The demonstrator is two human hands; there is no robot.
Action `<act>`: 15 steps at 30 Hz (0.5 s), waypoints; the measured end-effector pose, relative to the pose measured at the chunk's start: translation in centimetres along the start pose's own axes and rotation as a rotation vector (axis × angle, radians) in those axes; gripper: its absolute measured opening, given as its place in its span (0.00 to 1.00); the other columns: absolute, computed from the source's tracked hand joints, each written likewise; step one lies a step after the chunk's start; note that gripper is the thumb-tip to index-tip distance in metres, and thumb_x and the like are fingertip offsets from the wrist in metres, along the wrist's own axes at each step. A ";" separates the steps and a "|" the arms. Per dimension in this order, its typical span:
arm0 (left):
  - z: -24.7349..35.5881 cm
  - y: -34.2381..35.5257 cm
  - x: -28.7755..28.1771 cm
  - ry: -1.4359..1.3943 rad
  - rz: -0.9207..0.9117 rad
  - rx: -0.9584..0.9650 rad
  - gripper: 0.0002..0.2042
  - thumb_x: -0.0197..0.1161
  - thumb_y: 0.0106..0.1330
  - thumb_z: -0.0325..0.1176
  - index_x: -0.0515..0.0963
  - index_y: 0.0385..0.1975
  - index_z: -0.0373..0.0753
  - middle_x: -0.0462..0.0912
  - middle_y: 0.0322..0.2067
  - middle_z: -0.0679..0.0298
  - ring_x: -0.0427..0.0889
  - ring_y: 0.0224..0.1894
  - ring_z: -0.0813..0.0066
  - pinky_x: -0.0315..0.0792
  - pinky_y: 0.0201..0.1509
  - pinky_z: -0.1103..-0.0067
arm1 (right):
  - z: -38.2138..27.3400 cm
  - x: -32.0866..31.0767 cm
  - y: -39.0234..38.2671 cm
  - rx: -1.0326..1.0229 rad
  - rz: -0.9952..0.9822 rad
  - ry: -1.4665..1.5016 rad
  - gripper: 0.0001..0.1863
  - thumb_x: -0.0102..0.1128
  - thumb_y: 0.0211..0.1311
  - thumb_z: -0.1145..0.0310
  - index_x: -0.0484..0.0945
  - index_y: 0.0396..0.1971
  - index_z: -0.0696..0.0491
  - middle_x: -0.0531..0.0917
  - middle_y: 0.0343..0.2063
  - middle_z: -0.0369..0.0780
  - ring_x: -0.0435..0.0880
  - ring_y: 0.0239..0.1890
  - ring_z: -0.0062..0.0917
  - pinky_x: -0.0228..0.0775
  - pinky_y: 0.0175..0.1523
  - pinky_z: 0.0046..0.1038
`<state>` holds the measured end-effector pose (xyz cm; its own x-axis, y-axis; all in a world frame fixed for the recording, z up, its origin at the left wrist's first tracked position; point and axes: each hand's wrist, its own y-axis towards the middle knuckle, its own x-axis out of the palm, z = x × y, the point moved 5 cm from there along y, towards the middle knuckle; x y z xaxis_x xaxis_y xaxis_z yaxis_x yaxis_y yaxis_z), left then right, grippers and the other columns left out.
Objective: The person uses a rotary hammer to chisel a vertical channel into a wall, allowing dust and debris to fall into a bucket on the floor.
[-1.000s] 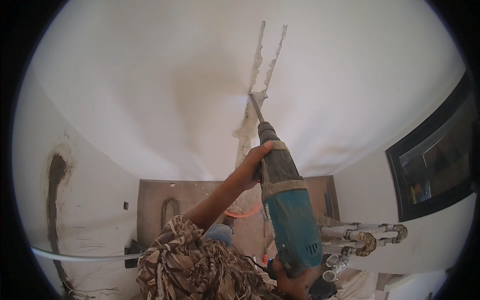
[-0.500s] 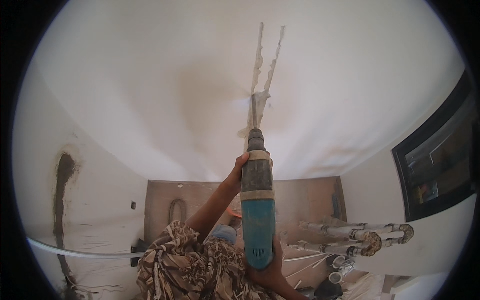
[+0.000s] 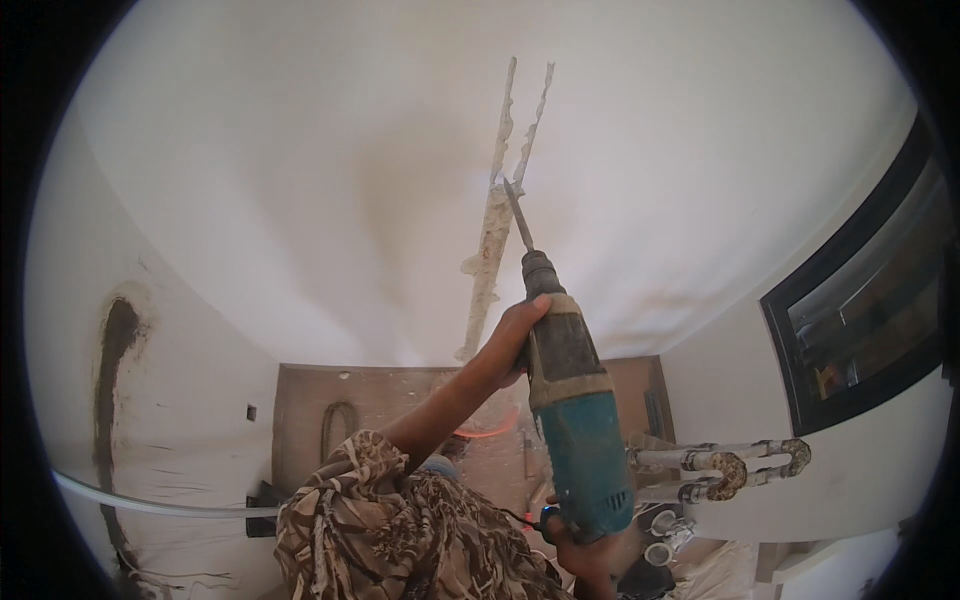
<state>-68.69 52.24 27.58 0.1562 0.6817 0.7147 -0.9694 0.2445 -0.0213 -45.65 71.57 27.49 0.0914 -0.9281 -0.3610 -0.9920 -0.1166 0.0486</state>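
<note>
A teal and black rotary hammer [image 3: 583,455], dusty all over, points up and slightly left at the white wall. My left hand [image 3: 521,332] wraps round its front end, just behind the chuck, with the thumb on top. At the rear handle, my right hand [image 3: 585,558] is closed and partly hidden under the tool's body. The chisel bit [image 3: 518,215] reaches the groove [image 3: 490,240] chipped in the wall. Its tip lies where the wide channel splits into two narrow cut lines; whether it touches the plaster I cannot tell. A dark cord leaves the tool near my right hand.
Wrapped pipes [image 3: 715,470] with elbow bends lie at lower right, near clear plastic fittings [image 3: 662,537]. A black-framed window [image 3: 865,310] is on the right. Along the left wall run a dark channel [image 3: 112,380] and a white conduit [image 3: 170,507]. A cable coil [image 3: 340,430] rests on the brown floor.
The rotary hammer's body has swung right and now slants up to the left. Its bit tip has shifted to the right side of the groove. Both hands have moved right with it.
</note>
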 end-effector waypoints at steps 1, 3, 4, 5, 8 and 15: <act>0.7 0.1 0.1 -0.004 0.013 -0.001 0.29 0.59 0.69 0.59 0.73 0.50 0.35 0.81 0.41 0.60 0.83 0.43 0.74 0.80 0.46 0.75 | -0.7 0.1 0.3 0.011 0.001 -0.054 0.38 0.70 0.54 0.76 0.56 0.62 0.59 0.81 0.46 0.46 0.83 0.45 0.31 0.76 0.51 0.36; 1.9 0.8 0.0 -0.005 0.047 -0.008 0.29 0.59 0.69 0.59 0.73 0.50 0.35 0.81 0.41 0.60 0.83 0.43 0.74 0.80 0.46 0.75 | -1.5 0.4 1.3 0.063 0.068 0.098 0.48 0.75 0.50 0.72 0.51 0.66 0.60 0.73 0.52 0.48 0.78 0.52 0.33 0.71 0.56 0.38; 2.5 1.2 -0.1 -0.019 0.035 0.003 0.28 0.59 0.69 0.59 0.73 0.50 0.35 0.81 0.41 0.60 0.83 0.43 0.74 0.80 0.46 0.75 | -2.1 0.4 1.6 0.034 0.151 0.187 0.48 0.75 0.50 0.72 0.52 0.65 0.60 0.73 0.52 0.48 0.77 0.52 0.33 0.71 0.56 0.37; 2.9 1.2 -0.4 -0.028 0.034 -0.007 0.28 0.59 0.69 0.59 0.73 0.50 0.35 0.81 0.41 0.60 0.83 0.43 0.74 0.80 0.46 0.76 | -2.6 0.9 2.1 0.039 0.141 0.173 0.47 0.76 0.49 0.72 0.52 0.65 0.61 0.73 0.51 0.48 0.77 0.52 0.33 0.70 0.55 0.37; 4.7 1.2 -1.4 -0.047 0.020 0.023 0.28 0.58 0.69 0.59 0.73 0.50 0.36 0.81 0.41 0.61 0.83 0.42 0.74 0.80 0.45 0.76 | -4.4 2.1 3.6 -0.103 0.173 0.110 0.35 0.73 0.53 0.76 0.61 0.57 0.61 0.82 0.38 0.46 0.84 0.41 0.31 0.77 0.46 0.33; 6.6 2.4 0.3 -0.167 0.035 0.060 0.30 0.57 0.68 0.62 0.73 0.50 0.37 0.80 0.40 0.64 0.82 0.40 0.74 0.78 0.42 0.78 | -9.2 -1.2 5.5 -0.054 0.301 -0.059 0.41 0.78 0.47 0.70 0.64 0.61 0.56 0.80 0.47 0.46 0.83 0.45 0.30 0.77 0.48 0.33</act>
<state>-72.21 48.48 32.40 0.0938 0.5634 0.8208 -0.9839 0.1782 -0.0099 -50.37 68.81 36.79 -0.2130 -0.9019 -0.3758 -0.9674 0.1408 0.2104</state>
